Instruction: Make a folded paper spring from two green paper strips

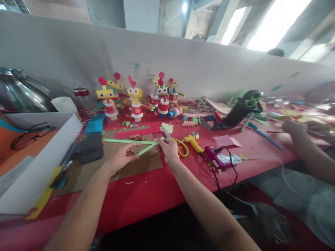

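Head view: the left hand pinches the near end of a green strip between thumb and fingers, just above a sheet of cardboard lying on the red table. The strip runs up toward 2 o'clock to the right hand, whose fingers close over its far end and over the yellow-handled scissors; the blades poke out at 11 o'clock from that hand, the handle loops at 3 o'clock. Whether the scissors are truly gripped or only lie under the fingers, I cannot tell. A second green strip lies flat across the cardboard at 12 o'clock from the left hand, with a red strip just beyond it. At 3 o'clock from the right hand sits a yellow glue gun, then a purple device with a black cord. At 12 o'clock, against the wall, stand paper figures. At 9 o'clock is a white box holding glasses. At far 3 o'clock a co-worker's arm rests on the table
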Motion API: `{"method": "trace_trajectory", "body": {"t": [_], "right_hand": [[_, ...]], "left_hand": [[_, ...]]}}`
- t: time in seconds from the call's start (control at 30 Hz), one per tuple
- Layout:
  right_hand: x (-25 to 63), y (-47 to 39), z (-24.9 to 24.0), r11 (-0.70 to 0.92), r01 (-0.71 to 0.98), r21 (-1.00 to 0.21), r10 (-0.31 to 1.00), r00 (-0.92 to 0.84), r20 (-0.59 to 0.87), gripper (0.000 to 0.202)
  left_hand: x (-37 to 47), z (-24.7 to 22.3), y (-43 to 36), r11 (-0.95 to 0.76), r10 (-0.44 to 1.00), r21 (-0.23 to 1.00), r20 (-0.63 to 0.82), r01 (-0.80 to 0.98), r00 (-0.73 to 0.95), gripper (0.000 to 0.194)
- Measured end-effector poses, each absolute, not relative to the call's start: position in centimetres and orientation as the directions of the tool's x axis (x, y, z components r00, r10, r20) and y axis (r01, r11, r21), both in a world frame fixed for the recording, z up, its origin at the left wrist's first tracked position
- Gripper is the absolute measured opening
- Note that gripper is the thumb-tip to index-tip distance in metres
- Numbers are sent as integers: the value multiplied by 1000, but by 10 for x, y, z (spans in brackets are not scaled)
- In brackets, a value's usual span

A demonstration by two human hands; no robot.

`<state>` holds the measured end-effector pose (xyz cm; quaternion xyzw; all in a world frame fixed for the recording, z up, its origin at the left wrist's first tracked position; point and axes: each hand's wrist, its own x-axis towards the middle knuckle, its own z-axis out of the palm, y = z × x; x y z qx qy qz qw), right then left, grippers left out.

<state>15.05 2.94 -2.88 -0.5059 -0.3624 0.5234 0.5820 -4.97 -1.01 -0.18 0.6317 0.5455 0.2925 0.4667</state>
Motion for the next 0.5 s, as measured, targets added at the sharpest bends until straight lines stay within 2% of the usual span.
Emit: {"method": "trace_trajectory", "body": {"t": [0.13, 0.23, 0.37, 0.43, 0.5], "right_hand": [[152, 32, -30, -76, -285, -955, 981, 150, -122, 22], [154, 34, -32, -39, -261, -965, 986, 145, -79, 21], [156, 33, -27, 18, -263, -965, 983, 180, -31, 28], [156, 30, -23, 14, -352, -936, 994, 106, -24, 33], [154, 25, -18, -46, -426, -904, 997, -81, -13, 38]], "left_hand": [[-48, -2, -10, 73, 950, 910, -188, 408, 248, 41], [-51, -2, -11, 167, 922, 909, -282, 383, 266, 40], [-54, -2, -9, 233, 915, 926, -312, 297, 254, 39], [-55, -1, -8, 249, 917, 941, -305, 229, 256, 34], [-55, 2, -8, 261, 914, 952, -297, 158, 278, 28]]}}
